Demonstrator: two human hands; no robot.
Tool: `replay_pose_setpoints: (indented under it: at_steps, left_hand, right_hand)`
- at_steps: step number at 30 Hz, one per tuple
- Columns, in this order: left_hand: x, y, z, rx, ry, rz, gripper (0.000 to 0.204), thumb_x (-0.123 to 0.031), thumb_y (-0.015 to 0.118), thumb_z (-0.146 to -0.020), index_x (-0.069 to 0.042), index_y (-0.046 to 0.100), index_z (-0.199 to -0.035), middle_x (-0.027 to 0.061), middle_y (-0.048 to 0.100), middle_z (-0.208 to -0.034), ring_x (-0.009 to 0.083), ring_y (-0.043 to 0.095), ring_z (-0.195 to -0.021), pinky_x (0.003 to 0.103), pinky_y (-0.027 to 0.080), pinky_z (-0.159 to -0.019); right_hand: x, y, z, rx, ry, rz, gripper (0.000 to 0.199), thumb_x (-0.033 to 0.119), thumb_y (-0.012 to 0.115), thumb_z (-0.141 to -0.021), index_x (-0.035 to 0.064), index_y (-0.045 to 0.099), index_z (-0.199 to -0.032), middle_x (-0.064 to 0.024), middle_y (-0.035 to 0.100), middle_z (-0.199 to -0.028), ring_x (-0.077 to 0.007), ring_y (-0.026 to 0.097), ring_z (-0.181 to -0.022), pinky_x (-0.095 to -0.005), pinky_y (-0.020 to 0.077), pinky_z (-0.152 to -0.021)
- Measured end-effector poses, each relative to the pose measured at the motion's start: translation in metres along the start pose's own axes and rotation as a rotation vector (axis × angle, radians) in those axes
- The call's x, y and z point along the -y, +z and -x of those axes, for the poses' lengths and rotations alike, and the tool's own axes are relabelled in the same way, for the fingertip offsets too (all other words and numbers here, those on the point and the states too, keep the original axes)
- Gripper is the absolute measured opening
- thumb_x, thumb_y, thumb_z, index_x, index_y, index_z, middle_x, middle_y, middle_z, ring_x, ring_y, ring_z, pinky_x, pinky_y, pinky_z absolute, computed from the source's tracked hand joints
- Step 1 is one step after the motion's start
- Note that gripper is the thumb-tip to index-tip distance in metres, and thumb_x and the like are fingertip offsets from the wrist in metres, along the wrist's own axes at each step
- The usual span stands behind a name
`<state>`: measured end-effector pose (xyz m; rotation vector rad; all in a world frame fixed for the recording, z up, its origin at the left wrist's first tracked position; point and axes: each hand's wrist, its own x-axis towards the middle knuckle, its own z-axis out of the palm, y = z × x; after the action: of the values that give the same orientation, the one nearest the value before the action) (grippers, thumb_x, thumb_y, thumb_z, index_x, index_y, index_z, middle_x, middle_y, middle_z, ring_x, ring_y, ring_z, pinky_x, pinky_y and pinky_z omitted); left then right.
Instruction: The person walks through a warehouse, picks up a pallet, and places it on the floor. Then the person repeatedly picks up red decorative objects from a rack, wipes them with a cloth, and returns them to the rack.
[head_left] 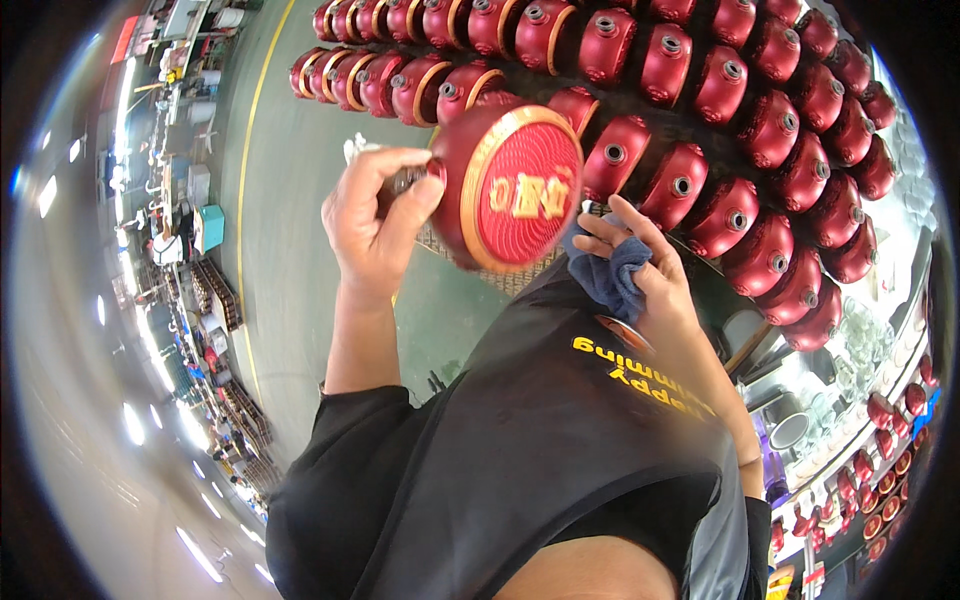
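Note:
My left hand is closed around the dark neck of a round red bottle, holding it up on its side. Its flat face has a gold rim, a ridged red field and raised gold characters. Close to the bottle's right side is my right hand, holding a crumpled blue cloth in the palm with some fingers stretched out. I cannot tell whether a fingertip touches the bottle.
Rows of similar red bottles with round openings stand ahead and to the right. Clear plastic wrapping lies at the right, near more small red pieces. On the left, a green floor with a yellow line runs beside cluttered shelves.

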<state>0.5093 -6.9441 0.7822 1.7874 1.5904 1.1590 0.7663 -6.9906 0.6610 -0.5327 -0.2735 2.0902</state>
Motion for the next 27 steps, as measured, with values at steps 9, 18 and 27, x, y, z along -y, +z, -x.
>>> replay_pose_setpoints:
  at_steps: [9,18,27]
  left_hand:
    - [0.095,0.031,-0.034,0.093,0.195,-0.481,0.018,-0.021,0.071,-0.083,-0.007,0.063,-0.091,0.0088,0.060,-0.067,0.0261,0.059,-0.059,0.036,0.046,-0.053]
    - [0.171,0.079,-0.049,0.140,0.310,-0.577,0.022,-0.026,0.068,-0.085,-0.008,0.063,-0.097,0.0103,0.061,-0.074,0.0292,0.060,-0.069,0.039,0.048,-0.062]
    - [0.184,0.086,-0.049,0.200,0.260,-0.614,0.026,-0.030,0.067,-0.085,-0.012,0.064,-0.103,0.0098,0.065,-0.084,0.0300,0.061,-0.081,0.041,0.049,-0.070]
  right_hand:
    - [0.003,-0.022,0.022,-0.033,0.005,0.195,0.072,0.026,0.068,-0.083,-0.0015,0.037,-0.142,-0.0225,0.058,-0.125,-0.0264,0.060,-0.110,-0.0354,0.0457,-0.098]
    - [0.008,-0.026,0.035,-0.131,-0.050,0.243,0.064,0.018,0.063,-0.082,-0.0036,0.042,-0.138,-0.0217,0.061,-0.118,-0.0230,0.062,-0.101,-0.0353,0.0486,-0.094]
    - [0.007,-0.026,0.029,-0.173,-0.087,0.279,0.061,0.013,0.054,-0.079,-0.0048,0.043,-0.137,-0.0209,0.062,-0.115,-0.0220,0.062,-0.098,-0.0340,0.0486,-0.093]
